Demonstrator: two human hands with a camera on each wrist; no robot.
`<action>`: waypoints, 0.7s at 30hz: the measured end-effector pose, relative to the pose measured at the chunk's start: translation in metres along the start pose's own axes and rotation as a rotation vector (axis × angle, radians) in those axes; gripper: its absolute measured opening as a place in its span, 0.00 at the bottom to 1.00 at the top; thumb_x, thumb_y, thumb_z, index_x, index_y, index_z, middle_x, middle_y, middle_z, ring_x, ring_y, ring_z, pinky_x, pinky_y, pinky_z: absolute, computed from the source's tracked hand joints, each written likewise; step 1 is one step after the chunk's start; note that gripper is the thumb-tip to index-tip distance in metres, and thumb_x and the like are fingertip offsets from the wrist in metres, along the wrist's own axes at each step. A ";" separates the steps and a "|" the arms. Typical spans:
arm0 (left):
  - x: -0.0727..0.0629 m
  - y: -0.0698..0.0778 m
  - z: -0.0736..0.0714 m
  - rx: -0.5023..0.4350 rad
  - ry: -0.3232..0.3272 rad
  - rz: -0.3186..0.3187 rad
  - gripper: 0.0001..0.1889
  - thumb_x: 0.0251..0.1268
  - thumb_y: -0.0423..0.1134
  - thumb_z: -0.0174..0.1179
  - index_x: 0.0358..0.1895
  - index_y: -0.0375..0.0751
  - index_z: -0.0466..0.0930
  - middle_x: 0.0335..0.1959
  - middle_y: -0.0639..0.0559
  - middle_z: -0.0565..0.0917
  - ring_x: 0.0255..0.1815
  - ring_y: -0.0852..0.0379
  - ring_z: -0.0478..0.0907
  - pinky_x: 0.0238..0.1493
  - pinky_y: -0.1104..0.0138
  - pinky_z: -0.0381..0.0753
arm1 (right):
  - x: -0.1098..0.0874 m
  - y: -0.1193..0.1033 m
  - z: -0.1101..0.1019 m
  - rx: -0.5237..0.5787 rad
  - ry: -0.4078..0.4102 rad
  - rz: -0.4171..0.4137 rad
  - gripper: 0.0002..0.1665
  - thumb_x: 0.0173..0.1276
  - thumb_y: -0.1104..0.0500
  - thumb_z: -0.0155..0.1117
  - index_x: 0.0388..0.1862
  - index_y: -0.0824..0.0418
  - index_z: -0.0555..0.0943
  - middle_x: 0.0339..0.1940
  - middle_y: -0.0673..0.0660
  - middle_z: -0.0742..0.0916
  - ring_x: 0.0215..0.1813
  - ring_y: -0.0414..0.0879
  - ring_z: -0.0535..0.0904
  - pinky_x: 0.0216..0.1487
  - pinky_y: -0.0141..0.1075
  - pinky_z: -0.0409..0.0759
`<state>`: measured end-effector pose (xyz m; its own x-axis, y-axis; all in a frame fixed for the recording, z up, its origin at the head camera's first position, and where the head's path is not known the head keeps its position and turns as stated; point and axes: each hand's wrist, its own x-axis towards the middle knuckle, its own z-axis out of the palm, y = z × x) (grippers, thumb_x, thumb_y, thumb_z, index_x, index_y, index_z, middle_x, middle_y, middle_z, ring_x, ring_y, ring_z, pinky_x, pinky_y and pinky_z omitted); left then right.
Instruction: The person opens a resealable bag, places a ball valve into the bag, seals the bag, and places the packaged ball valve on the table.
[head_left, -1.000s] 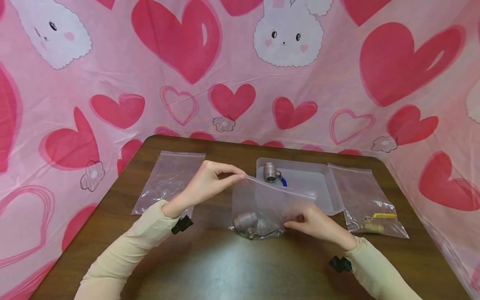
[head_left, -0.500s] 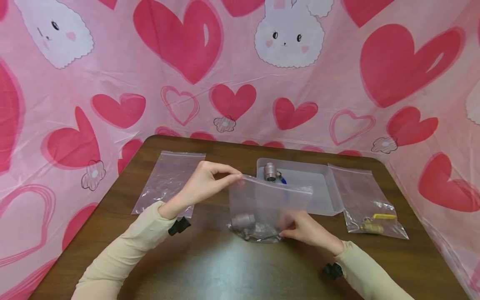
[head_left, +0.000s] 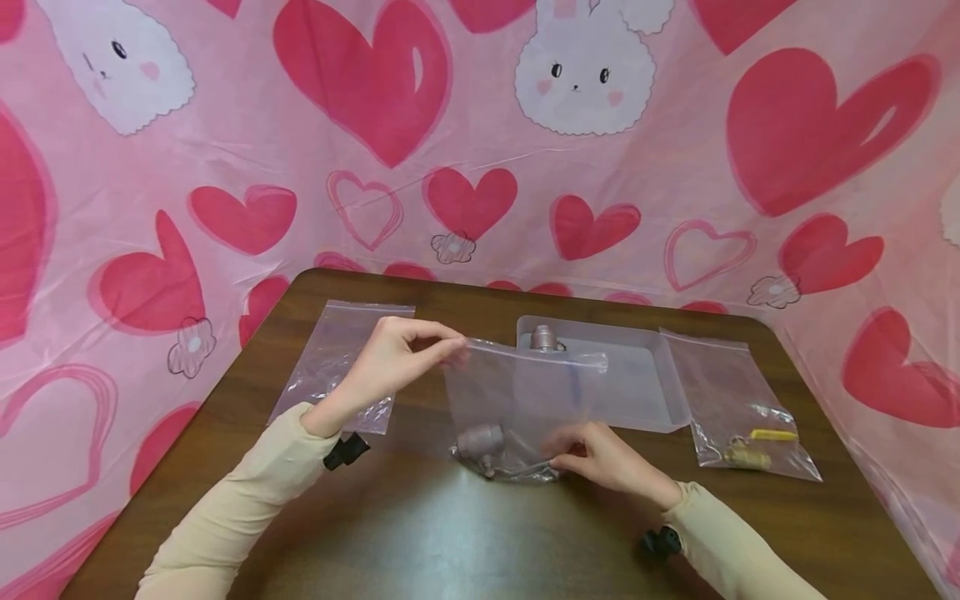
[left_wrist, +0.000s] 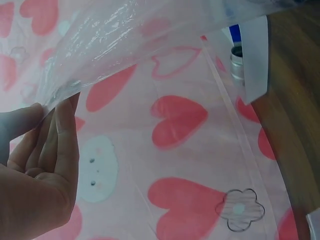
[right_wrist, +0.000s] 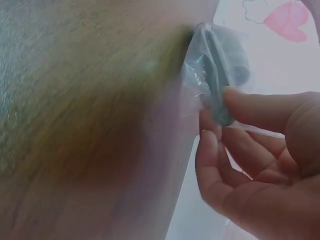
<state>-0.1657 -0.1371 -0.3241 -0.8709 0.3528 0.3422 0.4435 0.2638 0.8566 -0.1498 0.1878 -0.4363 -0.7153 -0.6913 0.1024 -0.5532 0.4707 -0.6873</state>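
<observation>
A clear zip-lock bag (head_left: 517, 387) stands upright over the table, with a metal ball valve (head_left: 480, 439) lying at its bottom. My left hand (head_left: 386, 362) pinches the bag's top left corner between thumb and fingers. Low at the bag's right side, my right hand (head_left: 603, 458) pinches the end of the valve's lever (right_wrist: 216, 75) through the plastic. In the left wrist view, the bag's film (left_wrist: 107, 47) stretches away from the pinched corner.
Behind the bag is a translucent tray (head_left: 645, 383) holding another metal valve (head_left: 543, 337); its blue lever shows through the film. At right lies a zip-lock bag (head_left: 712, 367) containing a brass valve with a yellow lever (head_left: 772, 435). A flat zip-lock bag (head_left: 330, 354) lies at left.
Both hands and the held bag have shifted left. The bag's top edge has risen slightly and now covers more of the valve in the tray.
</observation>
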 end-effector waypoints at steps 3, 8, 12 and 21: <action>0.002 -0.004 -0.007 0.015 0.015 -0.005 0.07 0.63 0.39 0.68 0.41 0.42 0.89 0.32 0.49 0.91 0.32 0.59 0.88 0.38 0.61 0.88 | 0.003 0.000 0.001 0.029 0.004 -0.002 0.07 0.67 0.62 0.67 0.42 0.61 0.87 0.37 0.54 0.91 0.39 0.31 0.83 0.39 0.28 0.82; 0.008 -0.016 -0.019 -0.045 0.022 -0.036 0.09 0.65 0.36 0.66 0.43 0.34 0.88 0.35 0.41 0.90 0.33 0.59 0.89 0.38 0.63 0.88 | 0.009 -0.002 0.003 0.115 -0.027 0.051 0.09 0.69 0.59 0.66 0.44 0.62 0.86 0.40 0.57 0.91 0.41 0.30 0.82 0.42 0.27 0.81; 0.013 -0.026 -0.028 -0.088 0.043 -0.095 0.11 0.67 0.37 0.64 0.44 0.31 0.86 0.37 0.37 0.90 0.33 0.60 0.89 0.38 0.65 0.88 | 0.016 -0.007 0.004 0.233 -0.070 0.130 0.12 0.70 0.60 0.65 0.46 0.66 0.84 0.42 0.62 0.90 0.40 0.30 0.82 0.42 0.27 0.82; 0.029 -0.055 -0.050 -0.100 0.119 -0.183 0.16 0.68 0.36 0.63 0.48 0.24 0.83 0.31 0.64 0.88 0.30 0.68 0.85 0.37 0.68 0.88 | 0.034 -0.023 0.011 0.432 -0.108 0.291 0.16 0.71 0.62 0.62 0.50 0.75 0.80 0.43 0.68 0.88 0.40 0.38 0.85 0.46 0.37 0.87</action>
<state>-0.2258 -0.1860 -0.3424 -0.9563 0.1976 0.2155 0.2577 0.2215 0.9405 -0.1570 0.1478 -0.4250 -0.7526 -0.6289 -0.1952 -0.0959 0.3981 -0.9123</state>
